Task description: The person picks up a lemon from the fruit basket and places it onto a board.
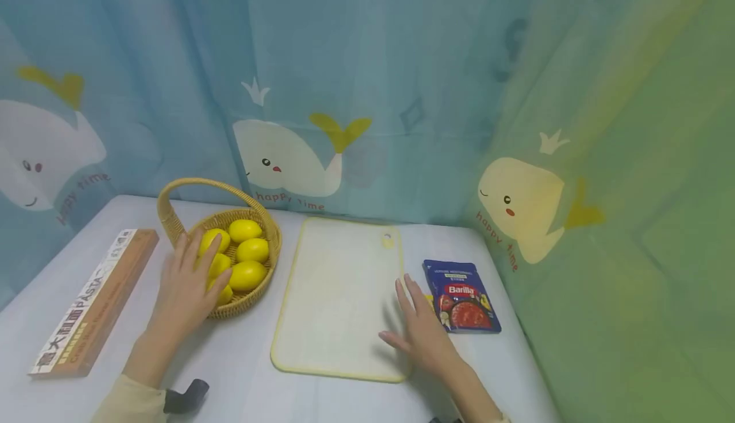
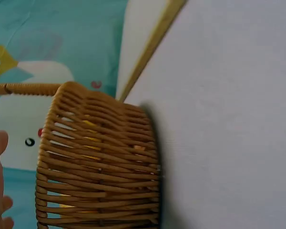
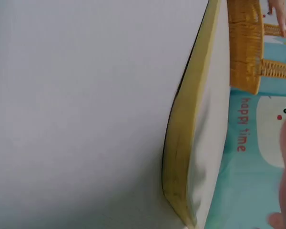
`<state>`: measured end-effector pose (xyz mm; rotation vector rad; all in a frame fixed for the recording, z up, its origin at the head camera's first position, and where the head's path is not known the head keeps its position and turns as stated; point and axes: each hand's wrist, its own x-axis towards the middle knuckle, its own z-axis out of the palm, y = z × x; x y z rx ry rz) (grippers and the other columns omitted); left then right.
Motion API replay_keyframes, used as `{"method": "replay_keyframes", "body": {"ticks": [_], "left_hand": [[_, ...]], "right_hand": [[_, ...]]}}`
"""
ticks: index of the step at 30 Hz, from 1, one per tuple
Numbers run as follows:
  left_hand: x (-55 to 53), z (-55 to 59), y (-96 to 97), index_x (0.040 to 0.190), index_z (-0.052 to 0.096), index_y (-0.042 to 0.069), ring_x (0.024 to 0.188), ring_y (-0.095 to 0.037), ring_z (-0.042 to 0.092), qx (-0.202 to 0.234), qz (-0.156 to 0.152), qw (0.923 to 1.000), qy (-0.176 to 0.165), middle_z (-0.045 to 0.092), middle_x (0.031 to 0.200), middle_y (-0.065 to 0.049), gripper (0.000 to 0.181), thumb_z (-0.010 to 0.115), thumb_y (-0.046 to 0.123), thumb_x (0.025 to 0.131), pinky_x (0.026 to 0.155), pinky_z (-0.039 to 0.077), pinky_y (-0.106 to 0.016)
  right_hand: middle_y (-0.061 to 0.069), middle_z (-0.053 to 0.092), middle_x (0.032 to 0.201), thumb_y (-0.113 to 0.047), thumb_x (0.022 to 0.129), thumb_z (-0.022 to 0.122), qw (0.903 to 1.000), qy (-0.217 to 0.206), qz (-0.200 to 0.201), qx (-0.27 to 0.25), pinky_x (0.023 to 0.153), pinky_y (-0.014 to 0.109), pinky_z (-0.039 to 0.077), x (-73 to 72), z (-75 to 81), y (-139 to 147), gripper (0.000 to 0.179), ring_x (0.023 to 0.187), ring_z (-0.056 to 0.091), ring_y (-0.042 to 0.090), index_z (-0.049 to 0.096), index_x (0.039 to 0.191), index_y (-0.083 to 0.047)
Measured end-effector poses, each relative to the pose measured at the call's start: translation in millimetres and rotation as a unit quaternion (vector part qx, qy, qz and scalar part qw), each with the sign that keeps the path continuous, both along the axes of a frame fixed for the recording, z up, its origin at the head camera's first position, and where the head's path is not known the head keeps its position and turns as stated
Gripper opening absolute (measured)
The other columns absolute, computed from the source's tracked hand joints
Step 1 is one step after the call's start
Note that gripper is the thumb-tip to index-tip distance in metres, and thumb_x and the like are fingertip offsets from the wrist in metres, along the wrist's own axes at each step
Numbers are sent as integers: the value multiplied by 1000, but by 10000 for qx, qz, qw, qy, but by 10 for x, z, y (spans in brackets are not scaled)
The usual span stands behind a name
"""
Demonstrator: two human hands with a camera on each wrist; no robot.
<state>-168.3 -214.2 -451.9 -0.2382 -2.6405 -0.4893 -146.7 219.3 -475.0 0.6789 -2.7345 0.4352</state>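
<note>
Well, left hand (image 1: pixel 186 286) over the lemons (image 1: pixel 248 276), right hand (image 1: pixel 427 340) over the white board (image 1: pixel 339 302)

The left hand has its fingers spread apart; they reach over the side of the round basket (image 1: pixel 244 308) that is nearer the left edge of the tabletop (image 1: pixel 241 359); I cannot tell if a fingertip touches a lemon, but the left wrist view shows part of the hand higher than the basket's rim. Six yellow lemons can be seen in the basket; it is woven and tan, with a tall handle (image 1: pixel 209 182) that bends over it; it sits near the back edge, toward the back left corner.

The right hand has its fingers spread too, with the thumb out to the side; it hangs over the long side of the board that is nearer the tabletop's right edge; its soft shadow (image 1: pixel 386 353) falls on the board. The board lies flat and has a yellow rim; its far end comes close to the back edge.

A blue pouch (image 1: pixel 462 296) with a red Barilla label and a picture of red food lies near the right edge, just beside the right hand; a long pasta box (image 1: pixel 103 302), white and brown, lies on a slant near the left edge; behind the back edge hangs a blue and green curtain (image 1: pixel 402 59) with whales (image 1: pixel 293 158) and the words "happy time".
</note>
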Motion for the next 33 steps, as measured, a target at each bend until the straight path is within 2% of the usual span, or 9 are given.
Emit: {"method": "replay_keyframes", "body": {"ticks": [2,5,10,13,18,25,28,33], "left_hand": [[-20,14,-8,152,21,14,143,-46,10,93,-77,9999,-52,16,155,-25,65,45,40,98,108,15,-71],[-53,29,3,152,20,15,140,-47,16,427,-208,9985,-267,20,153,-27,63,42,40,99,108,15,-69],[-139,69,60,153,16,18,139,-48,17,1262,-425,9895,-564,23,153,-25,62,39,40,100,110,13,-67],[-214,82,94,153,15,19,140,-46,18,1530,-526,9847,-647,24,154,-22,62,40,40,100,112,13,-65],[-329,91,132,153,16,25,141,-44,20,1868,-580,9758,-978,24,155,-18,62,40,44,99,112,16,-64],[-466,90,176,151,17,34,140,-43,23,2396,-447,9615,-1269,25,156,-15,65,45,52,95,109,20,-67],[-512,73,181,151,19,33,140,-43,25,2425,-414,9590,-1411,26,155,-16,69,46,56,93,110,22,-65],[-552,34,187,151,24,24,139,-43,26,2346,-388,9583,-1585,28,153,-19,72,53,53,91,112,23,-62]], "right_hand": [[23,28,152,-48,76,73,9990,-371,203,-154,107,54,36,64,-20,-5,96,136,33,43,28,148,-3],[23,32,150,-46,77,72,9965,-758,333,-94,106,54,36,170,-53,6,91,135,34,43,32,147,-4],[24,33,149,-46,77,72,9954,-887,364,10,106,56,35,252,-115,46,88,134,35,45,36,145,-4],[23,29,151,-47,77,71,9927,-1157,328,-89,108,57,32,235,-142,67,88,136,30,46,35,146,-7],[21,18,156,-50,80,67,9789,-1992,438,-143,109,62,26,199,-168,118,82,141,16,49,36,146,-12],[20,12,157,-51,81,66,9669,-2436,760,41,110,65,20,91,-57,100,82,142,4,49,37,146,-10],[18,10,159,-51,78,69,9584,-2724,852,87,111,64,18,40,-13,56,87,144,1,46,33,148,-12],[18,5,159,-50,73,73,9399,-3271,972,116,113,63,11,-17,42,-3,97,144,-2,44,27,150,-12]]}}
